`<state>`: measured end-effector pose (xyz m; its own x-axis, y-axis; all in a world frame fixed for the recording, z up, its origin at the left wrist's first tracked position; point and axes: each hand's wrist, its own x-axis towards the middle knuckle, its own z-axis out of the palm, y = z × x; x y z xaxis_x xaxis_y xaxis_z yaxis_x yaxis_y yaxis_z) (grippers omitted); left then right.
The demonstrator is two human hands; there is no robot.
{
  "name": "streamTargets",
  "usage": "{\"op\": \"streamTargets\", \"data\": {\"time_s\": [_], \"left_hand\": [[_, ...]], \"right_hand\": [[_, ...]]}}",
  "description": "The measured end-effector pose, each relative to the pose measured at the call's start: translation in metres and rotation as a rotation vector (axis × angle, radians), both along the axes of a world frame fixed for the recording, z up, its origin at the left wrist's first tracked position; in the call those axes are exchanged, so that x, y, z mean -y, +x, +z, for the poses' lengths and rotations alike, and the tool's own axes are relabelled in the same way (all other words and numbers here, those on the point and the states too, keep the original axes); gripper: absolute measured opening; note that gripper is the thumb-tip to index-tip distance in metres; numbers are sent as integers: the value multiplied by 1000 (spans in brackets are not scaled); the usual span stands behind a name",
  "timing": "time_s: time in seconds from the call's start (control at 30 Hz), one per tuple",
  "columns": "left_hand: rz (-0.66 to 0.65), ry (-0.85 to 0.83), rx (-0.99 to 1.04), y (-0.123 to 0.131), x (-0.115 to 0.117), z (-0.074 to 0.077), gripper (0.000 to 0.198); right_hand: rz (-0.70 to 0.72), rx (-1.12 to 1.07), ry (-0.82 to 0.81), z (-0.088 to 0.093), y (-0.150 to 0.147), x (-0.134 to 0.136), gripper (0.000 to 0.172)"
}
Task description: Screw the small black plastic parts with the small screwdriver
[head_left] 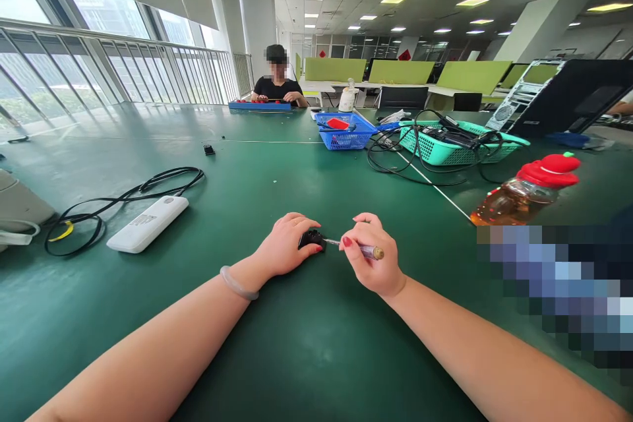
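My left hand (pixel 287 244) rests on the green table (pixel 306 343) with its fingers closed over a small black part (pixel 311 239), pressing it down. My right hand (pixel 373 262) pinches a small screwdriver (pixel 363 250) with a clear handle. Its metal tip points left into the black part. Both hands sit close together near the middle of the view. A pale bangle (pixel 238 283) circles my left wrist.
A white power bank (pixel 147 223) with a looped black cable (pixel 123 198) lies to the left. A bottle with a red cap (pixel 527 190) lies at the right. A blue basket (pixel 345 130) and a teal basket (pixel 457 145) of cables stand further back. Another person (pixel 277 82) sits at the far end.
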<state>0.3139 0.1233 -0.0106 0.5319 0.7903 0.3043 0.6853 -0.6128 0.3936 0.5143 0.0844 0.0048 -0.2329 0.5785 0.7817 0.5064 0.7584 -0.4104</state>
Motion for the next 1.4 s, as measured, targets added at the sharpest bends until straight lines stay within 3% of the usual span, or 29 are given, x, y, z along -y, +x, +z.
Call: {"op": "streamTargets", "data": {"time_s": [0.13, 0.37, 0.97, 1.13, 1.4], "left_hand": [[-1, -56, 12, -1, -2, -3, 37], [44, -146, 58, -2, -6, -2, 38], [37, -151, 62, -1, -5, 1, 34], [40, -153, 59, -1, -6, 0, 35], [23, -150, 57, 0, -8, -1, 33]], "right_hand": [[82, 91, 29, 1, -2, 5, 22], [88, 66, -7, -4, -1, -2, 19], [120, 246, 173, -1, -1, 1, 14], [180, 439, 233, -3, -5, 1, 13], [230, 645, 198, -8, -4, -3, 24]]}}
